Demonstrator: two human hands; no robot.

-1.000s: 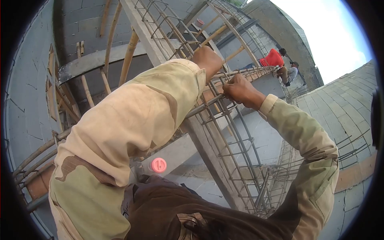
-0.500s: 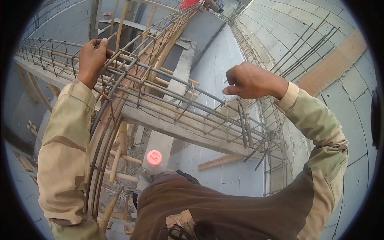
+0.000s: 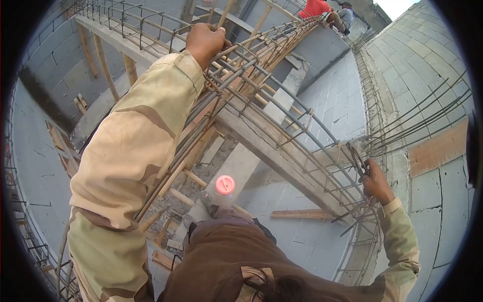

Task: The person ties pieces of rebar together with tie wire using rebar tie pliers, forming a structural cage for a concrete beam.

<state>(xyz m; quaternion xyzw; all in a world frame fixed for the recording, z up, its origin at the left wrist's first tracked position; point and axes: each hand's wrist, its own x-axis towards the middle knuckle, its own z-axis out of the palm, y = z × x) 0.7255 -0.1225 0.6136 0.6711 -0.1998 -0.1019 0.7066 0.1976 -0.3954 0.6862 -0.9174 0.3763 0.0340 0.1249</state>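
Note:
My left hand [image 3: 204,41] is closed around a bar at the top of a long rebar cage [image 3: 261,95] that runs along a concrete beam [image 3: 271,146]. My right hand [image 3: 376,182] is low at the right, at the cage's near end, gripping a dark metal tool, seemingly pincers [image 3: 357,160], among the bar ends. Both arms wear camouflage sleeves. A bottle with a pink cap [image 3: 224,185] sticks up from the brown bag on my chest.
Grey block walls [image 3: 427,65] stand right and left. Bamboo props [image 3: 132,68] hold formwork below. Loose rebar ends [image 3: 427,121] jut out at the right. Two people, one in red [image 3: 316,7], crouch on the far end of the beam. A deep drop lies below.
My right hand dropped from mid-air to the cage's near end and now holds the tool. The view swung; my left hand stays on the top bar.

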